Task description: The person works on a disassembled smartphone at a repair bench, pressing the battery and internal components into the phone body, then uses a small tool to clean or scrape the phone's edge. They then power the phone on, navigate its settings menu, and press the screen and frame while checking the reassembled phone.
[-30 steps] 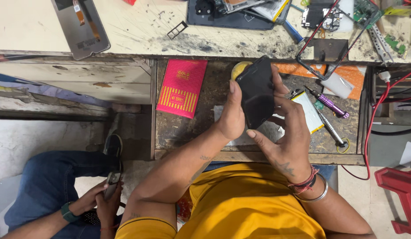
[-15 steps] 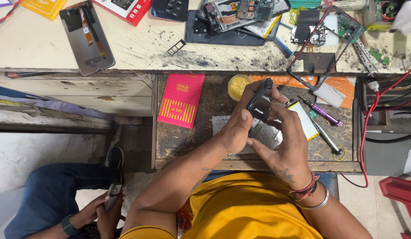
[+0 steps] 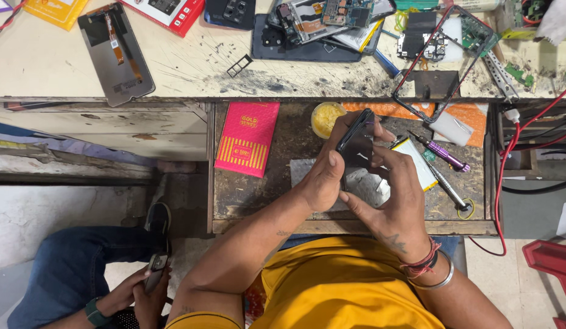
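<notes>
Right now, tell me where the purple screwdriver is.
In the head view the purple screwdriver lies in the open drawer, to the right of the right hand, just above a grey screwdriver and below the orange cloth.

Phone repair workshop. Scarred, stained bench (image 3: 191,73) beyond hands carries opened phones (image 3: 322,18), detached screen (image 3: 115,52), bare frame (image 3: 444,61). Right of hands: screwdrivers (image 3: 444,155), red wires (image 3: 508,164). Open drawer (image 3: 350,226) beneath hands holds parts.

Pink packet (image 3: 247,138) with yellow stripes, purple screwdriver (image 3: 442,153), black phone (image 3: 355,139).
</notes>
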`<state>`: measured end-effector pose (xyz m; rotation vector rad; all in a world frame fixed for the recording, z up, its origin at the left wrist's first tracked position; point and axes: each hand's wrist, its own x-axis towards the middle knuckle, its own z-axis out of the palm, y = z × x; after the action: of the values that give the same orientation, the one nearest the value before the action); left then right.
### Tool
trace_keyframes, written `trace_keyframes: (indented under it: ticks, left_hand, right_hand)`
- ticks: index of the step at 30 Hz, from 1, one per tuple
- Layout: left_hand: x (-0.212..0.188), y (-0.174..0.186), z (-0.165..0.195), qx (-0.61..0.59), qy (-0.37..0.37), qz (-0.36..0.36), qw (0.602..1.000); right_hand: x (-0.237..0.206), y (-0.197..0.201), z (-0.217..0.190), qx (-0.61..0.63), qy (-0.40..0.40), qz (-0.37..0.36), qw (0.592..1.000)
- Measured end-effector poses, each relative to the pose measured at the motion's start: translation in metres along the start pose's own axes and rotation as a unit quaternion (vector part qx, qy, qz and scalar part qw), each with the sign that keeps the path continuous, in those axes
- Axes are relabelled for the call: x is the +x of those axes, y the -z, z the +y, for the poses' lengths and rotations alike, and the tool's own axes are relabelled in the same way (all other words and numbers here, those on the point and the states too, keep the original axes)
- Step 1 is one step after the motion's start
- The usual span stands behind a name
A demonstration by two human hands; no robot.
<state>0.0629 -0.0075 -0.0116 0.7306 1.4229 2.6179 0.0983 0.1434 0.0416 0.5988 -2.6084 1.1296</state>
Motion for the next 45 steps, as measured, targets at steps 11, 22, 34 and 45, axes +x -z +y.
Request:
trace_keyframes:
  ticks: [11, 22, 34, 45]
  left_hand:
    - [0.002, -0.003, 0.004, -0.036, -0.001, 0.002, 0.999]
    - [0.006, -0.004, 0.011, 0.039, -0.012, 0.01, 0.999]
    - [0.008, -0.005, 0.021, 0.085, -0.019, 0.021, 0.996]
    - [0.01, -0.007, 0.014, 0.082, -0.012, 0.028, 0.996]
  right_hand:
    - [-0.002, 0.002, 0.0, 0.016, 0.004, -0.004, 1.0]
    - [-0.009, 0.002, 0.001, -0.038, 0.034, 0.007, 0.999]
    - [-0.008, 0.002, 0.003, -0.062, 0.016, -0.001, 0.998]
    - [-0.006, 0.012, 0.006, -0.069, 0.011, -0.02, 0.997]
